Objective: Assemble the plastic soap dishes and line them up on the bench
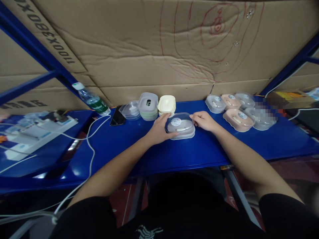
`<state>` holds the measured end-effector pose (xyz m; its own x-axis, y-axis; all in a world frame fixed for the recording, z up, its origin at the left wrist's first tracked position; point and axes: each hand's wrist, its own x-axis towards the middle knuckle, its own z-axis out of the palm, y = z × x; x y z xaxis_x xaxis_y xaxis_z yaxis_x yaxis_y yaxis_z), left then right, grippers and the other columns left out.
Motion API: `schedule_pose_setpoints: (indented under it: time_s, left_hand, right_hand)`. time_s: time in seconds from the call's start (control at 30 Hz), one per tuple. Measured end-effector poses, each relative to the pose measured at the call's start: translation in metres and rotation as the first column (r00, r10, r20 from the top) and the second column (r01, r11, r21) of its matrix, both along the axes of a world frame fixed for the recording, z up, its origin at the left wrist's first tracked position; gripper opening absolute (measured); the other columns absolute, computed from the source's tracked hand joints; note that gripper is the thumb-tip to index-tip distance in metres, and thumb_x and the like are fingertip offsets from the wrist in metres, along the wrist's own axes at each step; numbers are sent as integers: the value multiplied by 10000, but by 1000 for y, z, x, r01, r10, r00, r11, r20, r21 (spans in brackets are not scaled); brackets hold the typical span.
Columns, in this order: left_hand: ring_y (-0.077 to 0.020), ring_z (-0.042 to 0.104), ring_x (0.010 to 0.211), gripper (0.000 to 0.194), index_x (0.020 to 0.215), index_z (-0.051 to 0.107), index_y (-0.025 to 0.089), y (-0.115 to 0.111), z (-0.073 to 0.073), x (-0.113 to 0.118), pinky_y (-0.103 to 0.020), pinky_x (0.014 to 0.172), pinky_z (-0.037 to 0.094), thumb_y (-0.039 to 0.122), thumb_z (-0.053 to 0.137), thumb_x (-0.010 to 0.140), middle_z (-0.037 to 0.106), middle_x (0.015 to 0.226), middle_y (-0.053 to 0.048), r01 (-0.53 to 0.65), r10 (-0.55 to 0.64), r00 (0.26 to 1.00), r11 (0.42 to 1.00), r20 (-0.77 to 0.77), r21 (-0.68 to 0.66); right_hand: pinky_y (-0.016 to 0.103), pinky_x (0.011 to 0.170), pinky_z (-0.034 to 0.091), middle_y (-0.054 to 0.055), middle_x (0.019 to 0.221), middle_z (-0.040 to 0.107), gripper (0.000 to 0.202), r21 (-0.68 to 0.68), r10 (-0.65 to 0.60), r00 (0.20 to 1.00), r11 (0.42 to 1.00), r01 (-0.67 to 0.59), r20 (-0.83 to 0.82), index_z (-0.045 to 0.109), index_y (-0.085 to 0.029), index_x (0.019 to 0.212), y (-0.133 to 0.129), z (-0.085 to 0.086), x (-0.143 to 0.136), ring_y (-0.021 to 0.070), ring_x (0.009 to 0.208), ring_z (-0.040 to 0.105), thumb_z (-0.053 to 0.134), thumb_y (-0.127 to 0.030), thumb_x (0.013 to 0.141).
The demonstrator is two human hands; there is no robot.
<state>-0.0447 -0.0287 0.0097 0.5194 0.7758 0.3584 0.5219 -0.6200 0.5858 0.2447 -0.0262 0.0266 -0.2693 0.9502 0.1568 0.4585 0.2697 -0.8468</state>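
A small grey plastic box with a clear lid (183,124) lies on the blue table in front of me, a round sticker and a pale strip showing on it. My left hand (159,128) grips its left side, thumb along the front and fingers toward the back. At the box's back right corner, my right hand (204,120) is closed with its fingertips pinching the rim. Just behind stands a stack of cream trays (166,104). Left of that are stacked grey and green trays (148,105) and several nested clear lids (130,109).
On the right sit several lidded boxes, including a pink one (238,120) and a grey one (214,103). A black phone (118,116), a water bottle (92,100), a white cable (92,152) and a power strip (41,137) are on the left. A cardboard panel (129,43) rises behind.
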Motion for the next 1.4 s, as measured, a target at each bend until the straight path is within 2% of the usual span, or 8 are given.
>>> schedule_pose_setpoints:
  time_s: [0.2, 0.43, 0.73, 1.1, 1.27, 1.33, 1.4]
  left_hand:
    - [-434, 456, 1511, 1059, 1594, 451, 160, -3, -2, 4, -617, 1275, 352, 680, 842, 759, 489, 1616, -221, 0, -1, 994, 1000, -105, -6]
    - [-416, 475, 1501, 1027, 1604, 452, 165, -2, -5, 5, -611, 1268, 362, 681, 821, 795, 486, 1619, -222, 57, -59, 991, 998, -120, -22]
    - [-413, 451, 1522, 954, 1598, 466, 217, -2, -7, 6, -635, 1272, 345, 669, 800, 827, 468, 1642, -200, 95, -98, 985, 995, -145, -24]
    - [-415, 449, 1524, 907, 1586, 488, 212, -5, -4, 9, -632, 1268, 355, 652, 784, 850, 467, 1644, -197, 79, -80, 979, 997, -187, -12]
    - [-405, 453, 1524, 934, 1590, 482, 230, -6, -1, 10, -621, 1264, 357, 652, 810, 824, 476, 1647, -186, 72, -69, 969, 997, -235, 2]
    - [-405, 446, 1532, 927, 1596, 473, 233, -6, 0, 9, -625, 1262, 355, 656, 796, 837, 473, 1657, -182, 68, -64, 965, 998, -256, 7]
    - [-409, 435, 1546, 927, 1600, 464, 223, -6, 0, 9, -629, 1265, 350, 656, 787, 846, 456, 1675, -187, 78, -74, 962, 997, -262, 6]
  right_hand:
    - [311, 612, 409, 9, 539, 608, 572, -15, 22, 991, 1000, -20, 132, 578, -225, 572, 3, -4, 3, 160, 533, 544, 525, -653, 946]
    - [310, 619, 416, 8, 530, 618, 520, -53, 38, 975, 998, -27, 219, 582, -221, 556, 4, -3, 7, 162, 531, 561, 513, -552, 952]
    - [311, 652, 435, 14, 537, 634, 499, -52, 77, 963, 996, -66, 259, 578, -220, 545, 5, -2, 8, 168, 549, 591, 497, -480, 964]
    - [304, 661, 433, 13, 547, 638, 476, -60, 85, 952, 996, -70, 295, 581, -218, 554, 4, 0, 10, 164, 565, 598, 489, -467, 949]
    - [311, 625, 379, 7, 557, 621, 503, 3, 81, 933, 996, -87, 351, 578, -219, 569, 6, -1, 13, 164, 575, 560, 503, -524, 962]
    - [316, 611, 354, 6, 577, 620, 467, 103, -2, 925, 994, -40, 380, 575, -221, 587, 4, 0, 13, 164, 579, 541, 572, -535, 932]
    - [323, 635, 381, 15, 641, 661, 382, 251, -106, 926, 968, 12, 363, 626, -221, 665, 1, 3, 10, 179, 623, 573, 656, -525, 894]
